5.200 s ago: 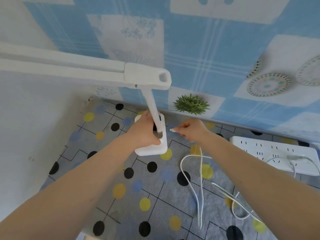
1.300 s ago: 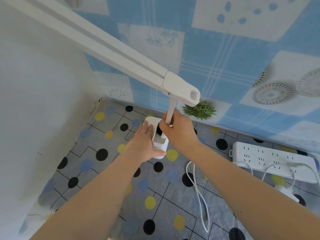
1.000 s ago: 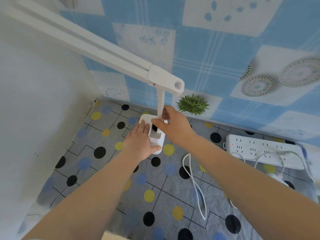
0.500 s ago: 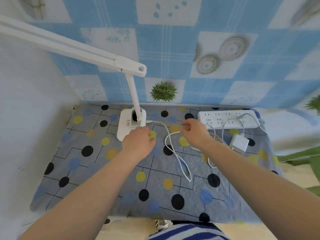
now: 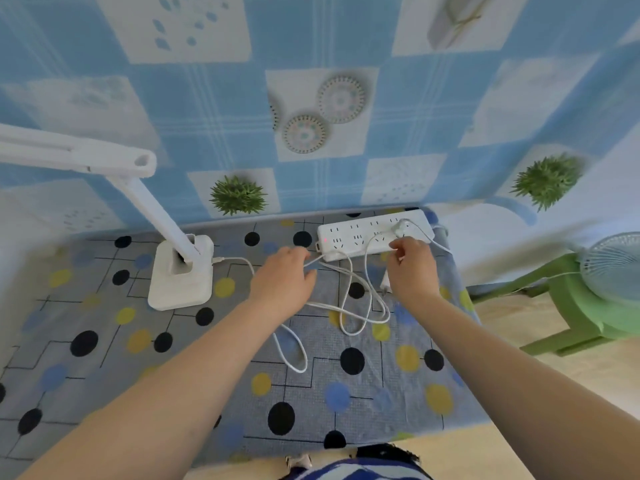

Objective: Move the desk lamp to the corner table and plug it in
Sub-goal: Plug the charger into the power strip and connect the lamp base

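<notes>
Desk lamp point(image 5: 180, 268) sits on the counter point(image 5: 104, 358), back-left, well clear of both hands. Its base is flat on the cloth, long axis running front to back; the stem leans up and to the left from the base, and the head bar runs off the left edge of frame.

Lamp cable point(image 5: 239, 262) leaves the right side of the base and runs right, passing under the left hand point(image 5: 282, 282). Left hand is palm down over the cable, fingers point(image 5: 301, 254) loosely curled around it near the power strip's left end; can't tell how firm the grip is.

Right hand point(image 5: 412, 268) is just in front of the power strip point(image 5: 349, 237), fingers pinched on a thin white cord that leads up to a plug point(image 5: 401, 228) seated in the strip. A white adapter point(image 5: 386, 282) lies on the cloth touching the hand's left side. Loose cable loops lie between and in front of the hands.

Power strip lies along the back edge, long axis left to right, red light at its left end.

Counter is covered in grey cloth with black, yellow and blue dots. Blue and white patterned wall covering behind. Green stool point(image 5: 571, 306) and a fan point(image 5: 613, 268) to the right.
</notes>
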